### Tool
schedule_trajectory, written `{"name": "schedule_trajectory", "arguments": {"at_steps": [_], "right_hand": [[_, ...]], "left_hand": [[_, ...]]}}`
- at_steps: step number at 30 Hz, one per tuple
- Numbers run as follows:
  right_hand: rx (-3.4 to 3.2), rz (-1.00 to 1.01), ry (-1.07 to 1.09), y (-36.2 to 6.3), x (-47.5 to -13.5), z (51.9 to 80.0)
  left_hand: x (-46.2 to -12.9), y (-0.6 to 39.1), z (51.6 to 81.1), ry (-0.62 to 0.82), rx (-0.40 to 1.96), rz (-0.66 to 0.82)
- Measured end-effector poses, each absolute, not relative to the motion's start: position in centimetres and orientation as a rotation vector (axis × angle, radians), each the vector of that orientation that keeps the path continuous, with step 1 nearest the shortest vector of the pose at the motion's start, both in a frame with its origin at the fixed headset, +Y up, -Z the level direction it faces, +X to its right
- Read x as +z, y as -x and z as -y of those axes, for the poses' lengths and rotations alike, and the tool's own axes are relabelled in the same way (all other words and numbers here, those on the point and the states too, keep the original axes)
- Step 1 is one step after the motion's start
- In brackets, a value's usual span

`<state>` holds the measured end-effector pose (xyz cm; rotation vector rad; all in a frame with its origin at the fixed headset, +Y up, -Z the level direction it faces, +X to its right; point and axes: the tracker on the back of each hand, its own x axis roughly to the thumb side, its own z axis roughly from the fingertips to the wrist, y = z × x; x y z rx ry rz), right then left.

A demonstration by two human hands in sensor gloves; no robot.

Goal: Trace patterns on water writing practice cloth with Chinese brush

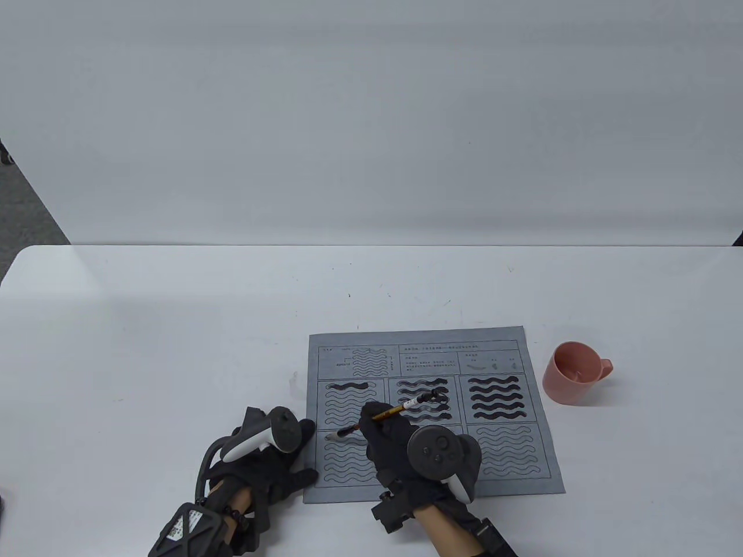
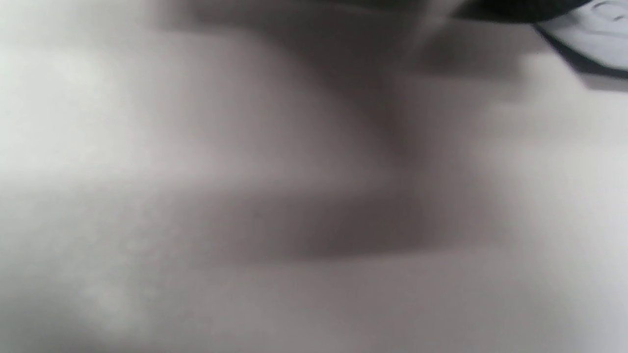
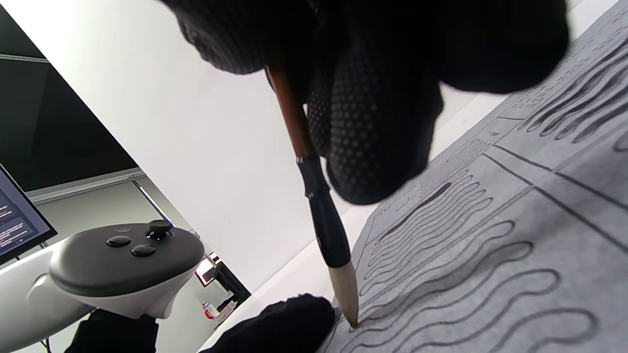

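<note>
Tracing partly done, near-left panel just starting.
Right hand grips the brush, tip on the cloth's near-left panel; left hand presses its edge flat on the counter; farther panels darken rightward.

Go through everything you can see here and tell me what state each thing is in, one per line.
Brush: gripped by the right hand, tip touching the cloth.
Practice cloth: flat; top right panel fully darkened, top middle partly, top left one wave.
Pink cup: upright, right of the cloth.
Left hand: pressing the cloth's left edge.
</note>
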<state>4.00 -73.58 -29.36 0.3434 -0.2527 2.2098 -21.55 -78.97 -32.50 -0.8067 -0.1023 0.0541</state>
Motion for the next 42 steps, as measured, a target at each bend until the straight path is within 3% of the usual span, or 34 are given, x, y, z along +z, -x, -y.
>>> {"name": "schedule_trajectory", "arguments": {"at_steps": [42], "right_hand": [[2.258,0.264,-0.315,-4.89,-29.49,73.80]], "left_hand": [[-32.48,21.56,79.01,0.807,0.056,0.102]]}}
